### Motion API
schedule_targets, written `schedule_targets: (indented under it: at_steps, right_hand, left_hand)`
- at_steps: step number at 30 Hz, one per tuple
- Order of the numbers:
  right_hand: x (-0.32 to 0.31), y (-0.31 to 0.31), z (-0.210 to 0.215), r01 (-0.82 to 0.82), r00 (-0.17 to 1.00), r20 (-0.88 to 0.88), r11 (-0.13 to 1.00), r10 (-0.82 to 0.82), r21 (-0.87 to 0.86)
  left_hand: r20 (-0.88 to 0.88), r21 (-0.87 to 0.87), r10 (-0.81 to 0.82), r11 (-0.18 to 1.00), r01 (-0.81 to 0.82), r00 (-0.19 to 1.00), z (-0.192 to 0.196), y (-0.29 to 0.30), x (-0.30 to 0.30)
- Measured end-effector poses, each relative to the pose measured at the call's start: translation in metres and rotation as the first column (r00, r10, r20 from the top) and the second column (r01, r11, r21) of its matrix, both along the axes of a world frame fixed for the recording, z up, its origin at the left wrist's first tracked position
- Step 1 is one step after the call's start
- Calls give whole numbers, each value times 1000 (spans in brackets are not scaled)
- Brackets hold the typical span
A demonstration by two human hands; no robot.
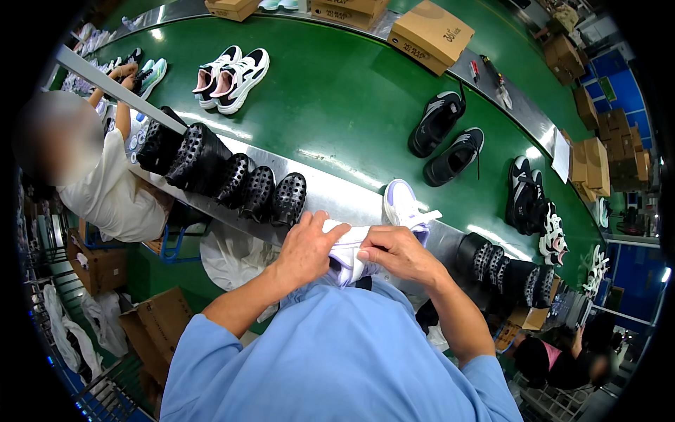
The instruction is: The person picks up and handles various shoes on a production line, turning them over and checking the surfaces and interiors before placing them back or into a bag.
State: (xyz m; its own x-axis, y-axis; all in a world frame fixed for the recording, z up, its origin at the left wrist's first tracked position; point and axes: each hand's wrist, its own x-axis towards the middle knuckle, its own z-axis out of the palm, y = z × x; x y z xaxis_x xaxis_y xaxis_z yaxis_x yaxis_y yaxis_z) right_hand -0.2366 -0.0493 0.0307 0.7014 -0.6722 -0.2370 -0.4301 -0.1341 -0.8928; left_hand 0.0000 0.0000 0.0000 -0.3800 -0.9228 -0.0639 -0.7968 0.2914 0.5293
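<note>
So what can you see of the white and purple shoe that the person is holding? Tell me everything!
The shoe is mostly white, with pale purple showing near its lower end. Its white parts look smooth. It is held just in front of the person's blue shirt. The left hand grips it from the left, and the right hand pinches its right side. The hands cover much of it, so I can't make out its whole shape or its sole.

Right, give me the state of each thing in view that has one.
White-lilac shoe: held in both hands
Left hand: closed on that shoe
Right hand: pinching that shoe
Second white-lilac shoe: upright, partly hidden
White-and-black pair: upright, side by side
Black pair at centre: upright, lace loose
Brown shoebox beyond it: closed
</note>
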Motion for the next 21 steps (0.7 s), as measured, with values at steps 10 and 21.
schedule_targets:
  at_steps: [10, 21]
  right_hand:
    - [2, 4, -1, 21, 999, 31, 1000, -22, 4]
    - [23, 5, -16, -6, 996, -87, 1000, 4, -23]
  left_hand:
    - [-39, -64, -69, 996, 66, 997, 9, -3, -6]
    - [-61, 22, 40, 999, -39, 997, 5, 19, -2]
